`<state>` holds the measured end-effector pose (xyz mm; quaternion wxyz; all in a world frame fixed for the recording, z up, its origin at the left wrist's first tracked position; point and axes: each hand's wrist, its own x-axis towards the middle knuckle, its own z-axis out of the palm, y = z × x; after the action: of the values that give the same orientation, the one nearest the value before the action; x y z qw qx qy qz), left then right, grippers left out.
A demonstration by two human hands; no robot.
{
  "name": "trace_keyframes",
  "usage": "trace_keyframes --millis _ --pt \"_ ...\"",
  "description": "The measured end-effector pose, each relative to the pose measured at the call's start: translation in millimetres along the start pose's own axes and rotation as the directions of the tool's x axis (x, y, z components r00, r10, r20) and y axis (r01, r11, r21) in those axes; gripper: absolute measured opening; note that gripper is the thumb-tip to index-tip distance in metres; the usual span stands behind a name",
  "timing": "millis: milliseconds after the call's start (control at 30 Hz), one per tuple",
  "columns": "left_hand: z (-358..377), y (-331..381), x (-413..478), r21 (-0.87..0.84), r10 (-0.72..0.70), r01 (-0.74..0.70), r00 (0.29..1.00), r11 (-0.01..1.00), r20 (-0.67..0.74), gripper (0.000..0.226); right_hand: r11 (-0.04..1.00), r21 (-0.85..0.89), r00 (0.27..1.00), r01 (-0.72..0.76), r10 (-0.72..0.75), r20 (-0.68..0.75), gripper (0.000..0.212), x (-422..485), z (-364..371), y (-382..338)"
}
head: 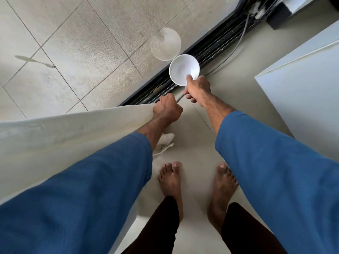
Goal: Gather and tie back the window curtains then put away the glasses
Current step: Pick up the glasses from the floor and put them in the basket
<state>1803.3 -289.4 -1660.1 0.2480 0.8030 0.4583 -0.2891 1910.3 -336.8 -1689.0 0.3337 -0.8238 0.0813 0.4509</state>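
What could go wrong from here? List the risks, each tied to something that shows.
1. The right hand pinches the white bowl at its rim, over the door track. It could slip and break near the bare feet.
2. The left hand alone grips the curtain. Tying it back likely needs both hands, so the cloth may fall loose.

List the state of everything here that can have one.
left hand: fisted round the curtain's edge.
curtain: pulled taut, held, no tie visible.
right hand: pinches the bowl's rim.
white bowl: empty, open side up, held off the floor.
door track: uncovered, cable lying along it.
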Motion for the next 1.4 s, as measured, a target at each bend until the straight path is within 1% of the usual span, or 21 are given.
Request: trace_keyframes --millis 167,333,433,500,633,700,800,900,967,1067,1133,1233,1333,1400 --pt "-6.6 -12.2 2.3 0.010 0.007 -0.007 1.000 1.000 0.022 0.027 1.000 0.003 1.000 -0.031 0.031 0.003 0.034 -2.1 4.1 4.8" --pt "-27.7 -8.4 -39.9 0.012 -0.022 0.021 0.999 1.000 0.047 0.024 0.997 0.004 0.997 -0.073 0.072 0.007 0.035 -52.5 -23.2 17.9" --pt "-51.6 4.0 -91.4 -0.039 -0.029 0.032 0.996 0.999 0.083 0.021 0.996 0.047 0.996 -0.074 0.071 0.050 0.039 -104.0 -59.0 23.2" --pt "-63.9 10.0 -128.4 -0.073 -0.038 0.047 0.992 0.996 0.121 0.021 0.995 0.077 0.997 -0.066 0.062 0.052 0.040 -139.1 -84.9 24.5" --pt "-91.5 21.6 -210.4 -0.099 -0.019 0.035 0.987 0.994 0.160 0.021 0.991 0.112 0.997 -0.079 0.080 -0.002 0.041 -221.1 -143.1 13.6" --pt "-105.0 28.4 -251.4 -0.106 -0.001 0.019 0.986 0.994 0.167 0.022 0.985 0.134 0.993 -0.109 0.114 -0.032 0.041 -263.9 -167.6 7.6" --pt "-129.8 40.0 -313.8 -0.123 0.013 0.015 0.975 0.992 0.222 0.032 0.972 0.190 0.987 -0.137 0.150 -0.054 0.042 -335.1 -205.7 -3.1" --pt "-134.7 37.5 -355.1 -0.059 0.047 -0.033 0.964 0.998 0.262 0.040 0.955 0.252 0.981 -0.155 0.179 -0.074 0.042 -409.3 -243.9 -11.1" --pt "-161.9 51.4 -396.8 -0.008 0.069 -0.069 0.963 0.998 0.262 0.041 0.948 0.279 0.979 -0.154 0.185 -0.088 0.043 -464.4 -267.8 -17.7" --pt "-214.6 83.0 -471.3 0.024 0.138 -0.150 0.951 0.988 0.276 0.033 0.941 0.315 0.974 -0.126 0.177 -0.139 0.042 -534.9 -296.2 -22.0" --pt "-239.8 91.3 -515.4 0.048 0.174 -0.195 0.943 0.980 0.284 0.028 0.940 0.315 0.968 -0.128 0.188 -0.168 0.041 -581.2 -308.5 -19.2" --pt "-267.0 91.6 -570.0 0.077 0.225 -0.251 0.943 0.965 0.246 0.033 0.923 0.365 0.951 -0.123 0.215 -0.223 0.042 -641.2 -313.7 -10.1" --pt "-277.4 75.7 -614.6 0.127 0.292 -0.331 0.922 0.935 0.254 0.034 0.912 0.396 0.938 -0.113 0.228 -0.259 0.044 -694.6 -309.0 8.5" --pt "-273.8 50.6 -642.5 0.158 0.336 -0.388 0.900 0.908 0.279 0.033 0.894 0.435 0.922 -0.109 0.254 -0.292 0.051 -724.9 -295.0 38.5"
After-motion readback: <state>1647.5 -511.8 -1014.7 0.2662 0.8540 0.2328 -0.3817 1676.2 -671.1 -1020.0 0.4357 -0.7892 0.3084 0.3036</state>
